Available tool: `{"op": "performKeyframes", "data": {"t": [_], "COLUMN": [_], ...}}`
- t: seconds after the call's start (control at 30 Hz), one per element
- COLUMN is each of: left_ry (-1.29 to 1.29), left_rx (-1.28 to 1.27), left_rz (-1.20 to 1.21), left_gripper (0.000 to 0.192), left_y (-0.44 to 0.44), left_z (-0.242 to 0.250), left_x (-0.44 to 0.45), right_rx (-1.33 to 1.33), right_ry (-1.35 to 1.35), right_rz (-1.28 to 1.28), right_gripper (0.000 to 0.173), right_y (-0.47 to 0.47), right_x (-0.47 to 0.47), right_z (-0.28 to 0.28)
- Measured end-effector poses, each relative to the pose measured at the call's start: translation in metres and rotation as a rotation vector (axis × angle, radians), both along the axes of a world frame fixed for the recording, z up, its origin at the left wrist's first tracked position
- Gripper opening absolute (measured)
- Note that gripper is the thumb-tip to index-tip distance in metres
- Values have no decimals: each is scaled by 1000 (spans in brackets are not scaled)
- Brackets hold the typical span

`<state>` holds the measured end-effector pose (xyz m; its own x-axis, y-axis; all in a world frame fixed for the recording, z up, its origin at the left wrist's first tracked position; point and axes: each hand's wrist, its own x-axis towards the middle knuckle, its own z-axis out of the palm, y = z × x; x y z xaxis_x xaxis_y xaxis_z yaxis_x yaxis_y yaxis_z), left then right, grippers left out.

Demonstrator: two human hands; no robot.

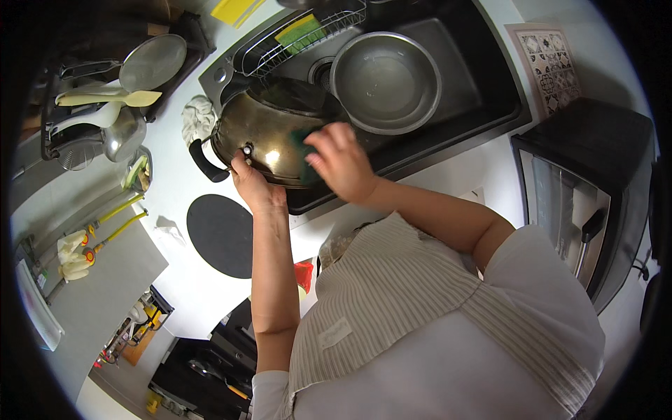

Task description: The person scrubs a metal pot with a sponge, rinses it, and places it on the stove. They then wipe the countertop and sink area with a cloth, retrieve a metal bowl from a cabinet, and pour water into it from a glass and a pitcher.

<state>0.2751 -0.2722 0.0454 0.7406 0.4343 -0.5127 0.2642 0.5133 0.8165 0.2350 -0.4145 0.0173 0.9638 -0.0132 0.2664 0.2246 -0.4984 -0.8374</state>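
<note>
My left hand (255,185) grips the near rim of a metal pot (262,131) with a black side handle, which is tilted on its side over the left end of the sink. Against the pot's outer wall, my right hand (338,160) presses a dark green scouring pad (304,157); the hand is blurred and hides part of the pad. A wide stainless steel bowl (386,81) holding some liquid sits in the sink, right of the pot. Behind them, a yellow-green sponge (300,34) rests in a wire rack (262,58).
A crumpled white cloth (198,118) lies left of the pot. Nearer me is a dark round mat (219,235) on the counter. Strainers and ladles fill a rack (50,123) at the far left. A black countertop oven (583,173) stands on the right.
</note>
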Motion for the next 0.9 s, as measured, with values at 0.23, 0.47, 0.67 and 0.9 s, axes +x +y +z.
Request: {"op": "performKeyframes", "data": {"t": [0.23, 0.47, 0.67, 0.9], "left_ry": [143, 82, -69, -216], "left_rx": [-115, -91, -141, -220], "left_rz": [-22, 2, -22, -74], "left_gripper": [43, 49, 53, 55], "left_y": [-5, 37, 64, 79], "left_z": [33, 45, 47, 39], "left_x": [-23, -68, -79, -83], "right_rx": [-58, 499, 681, 799], "right_ry": [-68, 431, 583, 518], "right_rz": [34, -146, -87, -96], "right_gripper": [18, 29, 31, 31], "right_y": [-44, -62, -61, -62], "right_x": [-27, 20, 46, 40], "right_z": [-29, -81, -34, 1]}}
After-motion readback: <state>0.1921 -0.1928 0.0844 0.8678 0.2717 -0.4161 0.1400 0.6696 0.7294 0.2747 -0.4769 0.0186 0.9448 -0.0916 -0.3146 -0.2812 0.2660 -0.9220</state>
